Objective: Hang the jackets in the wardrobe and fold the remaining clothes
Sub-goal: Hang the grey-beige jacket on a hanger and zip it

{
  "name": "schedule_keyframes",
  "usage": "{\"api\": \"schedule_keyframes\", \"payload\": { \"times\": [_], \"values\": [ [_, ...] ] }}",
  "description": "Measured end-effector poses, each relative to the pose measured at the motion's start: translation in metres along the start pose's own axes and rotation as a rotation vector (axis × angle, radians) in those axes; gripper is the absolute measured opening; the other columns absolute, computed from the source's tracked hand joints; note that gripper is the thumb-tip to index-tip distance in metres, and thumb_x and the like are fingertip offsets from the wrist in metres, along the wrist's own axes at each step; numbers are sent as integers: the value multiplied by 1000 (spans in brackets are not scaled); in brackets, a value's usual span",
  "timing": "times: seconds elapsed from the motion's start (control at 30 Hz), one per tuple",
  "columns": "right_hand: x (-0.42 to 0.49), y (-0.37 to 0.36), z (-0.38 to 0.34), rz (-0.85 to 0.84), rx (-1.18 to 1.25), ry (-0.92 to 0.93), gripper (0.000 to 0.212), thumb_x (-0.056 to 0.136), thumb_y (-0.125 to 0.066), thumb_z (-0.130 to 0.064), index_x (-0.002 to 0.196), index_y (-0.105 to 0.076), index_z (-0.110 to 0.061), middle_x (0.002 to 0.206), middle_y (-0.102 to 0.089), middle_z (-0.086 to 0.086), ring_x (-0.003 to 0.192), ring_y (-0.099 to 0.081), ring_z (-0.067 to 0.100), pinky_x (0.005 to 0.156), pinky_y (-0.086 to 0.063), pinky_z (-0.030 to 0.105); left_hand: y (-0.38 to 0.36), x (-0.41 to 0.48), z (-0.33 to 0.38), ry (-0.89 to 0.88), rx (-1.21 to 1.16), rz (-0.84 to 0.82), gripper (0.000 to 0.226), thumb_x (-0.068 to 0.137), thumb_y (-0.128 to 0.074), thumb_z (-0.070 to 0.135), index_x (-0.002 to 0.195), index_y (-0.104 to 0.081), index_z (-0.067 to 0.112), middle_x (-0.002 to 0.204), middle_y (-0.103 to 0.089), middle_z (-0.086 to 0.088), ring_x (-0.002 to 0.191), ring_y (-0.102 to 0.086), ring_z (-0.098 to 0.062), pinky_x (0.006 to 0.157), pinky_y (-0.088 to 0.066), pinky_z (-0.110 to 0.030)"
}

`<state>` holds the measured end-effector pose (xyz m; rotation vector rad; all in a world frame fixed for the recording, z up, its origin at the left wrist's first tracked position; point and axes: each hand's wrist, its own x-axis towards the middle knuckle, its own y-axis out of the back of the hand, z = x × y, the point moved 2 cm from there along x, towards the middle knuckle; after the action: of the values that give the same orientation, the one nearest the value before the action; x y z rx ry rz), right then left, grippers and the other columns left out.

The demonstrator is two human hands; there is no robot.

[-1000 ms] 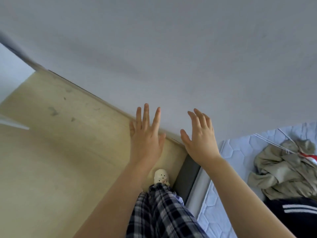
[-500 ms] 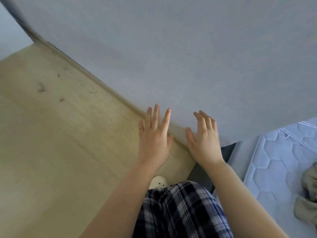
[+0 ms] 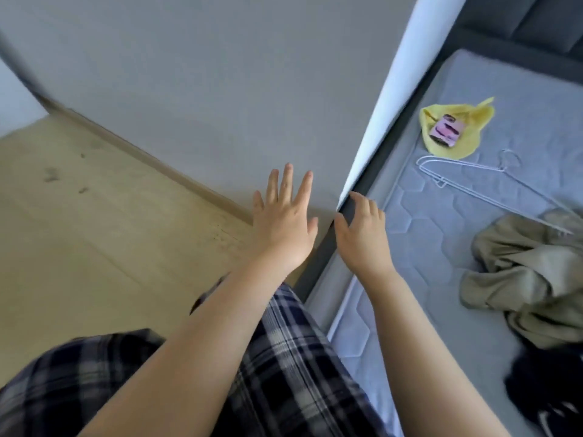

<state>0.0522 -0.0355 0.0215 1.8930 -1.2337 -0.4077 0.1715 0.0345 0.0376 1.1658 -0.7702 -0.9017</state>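
Grey panel [image 3: 220, 89] edge meets mattress [image 3: 441, 247]; both hands [image 3: 285, 222] spread, empty.

A large grey panel [image 3: 220, 89] fills the space ahead of both open, empty hands, the left hand [image 3: 282, 222] spread against its face and the right hand [image 3: 362, 238] at its near edge. To the right, bare mattress [image 3: 441, 247] lies open between that edge and a khaki garment [image 3: 523, 275]. A wire hanger [image 3: 473, 181] and a yellow cloth [image 3: 454, 127] occupy the bed farther back. Wooden floor [image 3: 94, 231] lies open at left.
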Motion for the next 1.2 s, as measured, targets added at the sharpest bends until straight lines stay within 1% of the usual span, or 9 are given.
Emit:
{"api": "schedule_keyframes", "payload": {
  "times": [0.3, 0.43, 0.53, 0.73, 0.87, 0.97, 1.07, 1.13, 1.2],
  "values": [
    [-40, 75, 117, 93, -133, -182, 53, 91, -53, -16, 139, -37, 0, 140, -43, 18, 129, -35, 36, 106, -23, 35, -63, -15, 121, -165, -111, -45, 74, 96, -45, 35, 153, 0, 22, 160, 8, -9, 147, 2, -29, 114, -14, -50],
    [-49, 78, 171, 13, -280, -357, 59, 87, -56, -22, 139, -36, -4, 150, -27, 19, 136, -25, 36, 110, -20, 41, -116, -27, 129, -298, 22, -341, 74, 98, -43, 38, 152, 6, 27, 159, 14, -5, 147, 6, -24, 116, -10, -48],
    [-56, 85, 209, 130, -378, -549, 67, 80, -63, -28, 140, -36, -11, 156, -5, 20, 142, -9, 36, 109, -18, 52, -137, -24, 121, -258, 22, -488, 71, 99, -41, 38, 151, 6, 31, 160, 13, -2, 147, 5, -24, 116, -10, -49],
    [-50, 100, 270, 372, -30, -877, 98, 76, -73, -25, 151, -11, -15, 150, -19, 27, 132, -33, 42, 106, -31, 42, -154, -13, 109, -104, -181, -609, 69, 98, -44, 34, 152, -1, 29, 161, 4, -1, 147, -5, -25, 116, -19, -41],
    [-40, 102, 271, 375, 4, -880, 36, 80, -58, -3, 115, -54, 1, 114, -60, 28, 108, -56, 42, 85, -45, 38, -157, 2, 105, -10, -429, -632, 70, 96, -50, 33, 153, -10, 28, 159, -15, -1, 144, -22, -24, 113, -26, -34],
    [-19, 93, 223, 229, 25, -685, 15, 78, -54, -5, 87, -65, 0, 86, -66, 21, 86, -63, 33, 70, -44, 32, -151, 11, 109, 161, -725, -581, 58, 97, -48, 32, 150, -25, 26, 152, -34, -2, 135, -39, -24, 97, -35, -28],
    [-24, 80, 165, -31, 295, -469, 15, 74, -52, 2, 66, -60, -8, 56, -53, 4, 53, -48, 14, 50, -36, 24, -143, 24, 110, 467, -1112, -497, 39, 100, -41, 34, 134, -50, 16, 126, -60, -11, 111, -59, -29, 89, -48, -38],
    [-39, 75, 143, -315, 501, -341, 25, 75, -55, 5, 59, -59, -14, 52, -52, -6, 49, -45, 5, 47, -35, 18, -136, 27, 105, 721, -1431, -473, 37, 100, -43, 35, 123, -59, 12, 98, -66, -10, 85, -63, -25, 75, -51, -34],
    [-53, 71, 132, -496, 596, -256, 21, 83, -62, -2, 76, -69, -21, 69, -65, -10, 63, -57, -1, 60, -44, 15, -137, 31, 99, 776, -1530, -474, 40, 99, -43, 39, 119, -62, 10, 101, -66, -12, 87, -62, -24, 82, -50, -35]
  ]
}}
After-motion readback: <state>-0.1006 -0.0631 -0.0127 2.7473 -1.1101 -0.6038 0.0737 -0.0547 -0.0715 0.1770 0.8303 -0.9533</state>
